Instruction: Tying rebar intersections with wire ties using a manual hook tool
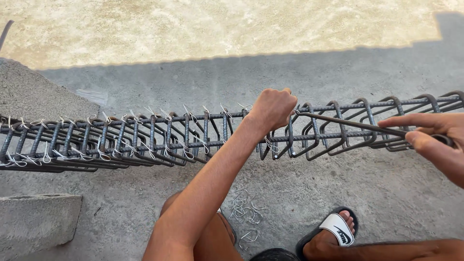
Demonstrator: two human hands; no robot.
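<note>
Left hand (pixel 272 107) is shut in a fist on top of the cage (pixel 145 137), at the far top bar. It grips the bar where a wire tie (pixel 245 107) sticks up. Right hand (pixel 435 137) is at the right edge. Its thumb and fingers pinch a thin hook tool (pixel 348 123). The tool is a long dark rod, and its tip points left toward the fist.

The cage is made of long steel bars with many bent loops around them. It lies flat and runs from the left edge to the right edge, up off the floor (pixel 338 183). On the left part, small white wire ties hold the loops to the bars. On the right part, the loops show no ties.

Loose wires (pixel 244 208) lie in a little pile on the floor under the cage, near a sandal (pixel 338 229). A grey block (pixel 36 217) sits at the bottom left.
</note>
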